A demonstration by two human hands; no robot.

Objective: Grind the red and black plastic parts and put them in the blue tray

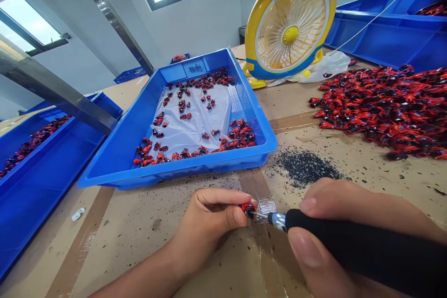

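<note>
My left hand (213, 223) pinches a small red and black part (247, 208) between thumb and fingers, near the lower middle of the view. In my right hand (324, 237) is a black-handled screwdriver (349, 240) with a silver collar, pointing left. Its thin metal tip meets the dark opening of the small part. Just beyond my left hand, a blue tray (178, 172) holds a white plastic sheet (195, 116) and many similar red and black parts. The far ends of the fingers on my right hand are partly hidden by the handle.
A large heap of red and black parts (387, 107) lies at the right, beside black shavings (309, 166). Behind stands a yellow fan (290, 36). Blue bins (52, 167) are at the left, under a metal frame (87, 107). A small white piece (77, 214) lies on the brown tabletop (139, 242).
</note>
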